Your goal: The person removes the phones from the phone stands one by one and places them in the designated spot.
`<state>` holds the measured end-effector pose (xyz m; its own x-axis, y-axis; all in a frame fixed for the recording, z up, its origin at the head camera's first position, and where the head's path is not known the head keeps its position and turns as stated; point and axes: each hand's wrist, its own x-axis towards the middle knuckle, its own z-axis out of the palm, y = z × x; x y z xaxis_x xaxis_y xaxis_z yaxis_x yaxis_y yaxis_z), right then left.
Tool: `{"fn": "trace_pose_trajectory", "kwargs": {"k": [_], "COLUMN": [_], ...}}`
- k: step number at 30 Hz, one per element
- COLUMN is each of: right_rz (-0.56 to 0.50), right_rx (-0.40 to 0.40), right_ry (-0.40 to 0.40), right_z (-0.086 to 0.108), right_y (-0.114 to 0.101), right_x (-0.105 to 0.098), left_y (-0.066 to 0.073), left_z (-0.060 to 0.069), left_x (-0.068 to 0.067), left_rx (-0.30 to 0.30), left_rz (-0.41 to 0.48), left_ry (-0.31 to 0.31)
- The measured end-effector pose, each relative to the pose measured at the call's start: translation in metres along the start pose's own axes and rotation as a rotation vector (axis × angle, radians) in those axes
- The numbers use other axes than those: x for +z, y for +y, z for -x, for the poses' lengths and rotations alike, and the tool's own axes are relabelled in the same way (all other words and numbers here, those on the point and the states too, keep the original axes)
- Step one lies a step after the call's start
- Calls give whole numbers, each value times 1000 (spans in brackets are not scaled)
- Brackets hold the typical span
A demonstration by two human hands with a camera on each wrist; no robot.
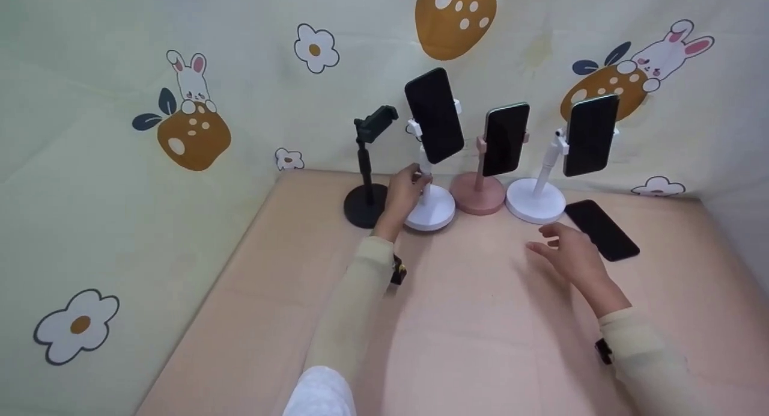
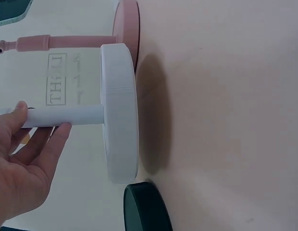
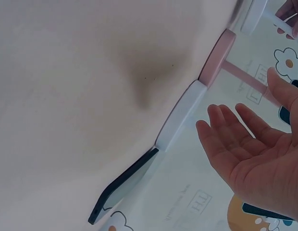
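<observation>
My left hand point(image 1: 404, 195) grips the pole of a white phone stand point(image 1: 434, 210), above its round base. That stand carries a tilted black-screened phone point(image 1: 435, 116) in its clamp. In the left wrist view, thumb and fingers close round the white pole point(image 2: 81, 115); a shadow lies beside the base, and whether the base touches the table I cannot tell. My right hand point(image 1: 574, 256) hovers over the table with loosely bent fingers and holds nothing. Nearest to it are a loose phone point(image 1: 602, 229) lying flat and a second white phone stand point(image 1: 534, 201).
A black phone stand point(image 1: 364, 207) with an unfilled clamp stands left of the gripped one. To the right, a pink phone stand point(image 1: 477, 195) holds a phone point(image 1: 506, 140), and the second white stand holds another phone point(image 1: 592, 136). A patterned cloth point(image 1: 252, 73) hangs behind the table point(image 1: 468, 320).
</observation>
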<state>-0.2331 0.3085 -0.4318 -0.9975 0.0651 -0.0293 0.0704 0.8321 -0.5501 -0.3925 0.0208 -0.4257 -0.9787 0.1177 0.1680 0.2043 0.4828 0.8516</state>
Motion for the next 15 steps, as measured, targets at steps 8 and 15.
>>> {"fn": "trace_pose_trajectory", "kwargs": {"k": [8,15], "right_rz": [11,4], "right_rx": [-20,-15], "right_ry": [7,0], "right_z": [-1,2], "right_y": [-7,-11], "right_x": [2,1], "left_y": [-3,-3], "left_z": [17,33], "left_x": [-5,-7], "left_rx": [-36,-50], "left_rz": [-68,-16], "left_ry": [-24,-53]}}
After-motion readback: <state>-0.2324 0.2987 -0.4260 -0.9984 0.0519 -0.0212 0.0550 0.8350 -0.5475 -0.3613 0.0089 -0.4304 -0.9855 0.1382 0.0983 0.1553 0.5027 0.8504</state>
